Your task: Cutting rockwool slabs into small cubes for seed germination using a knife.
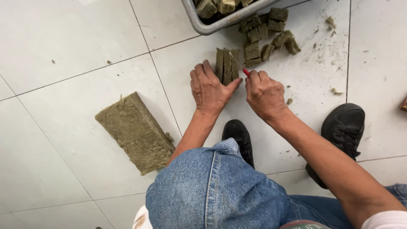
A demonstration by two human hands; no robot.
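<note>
wool block (227, 65) against left fingers (202, 73)

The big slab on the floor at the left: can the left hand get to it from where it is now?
Probably yes. The left hand rests on the small block, the slab lies on the tiles to its left, and only bare floor lies between them. It would have to let go first.

Two bare hands are working: the left hand (210, 90) and the right hand (265, 94). One large olive-green fibrous slab (135, 132) is lying apart, one grey plastic tub (207, 26) is standing, roughly eight small cut olive-green fibrous cubes (267, 36) are lying beside it, and two black shoes (343, 127) are showing.
</note>
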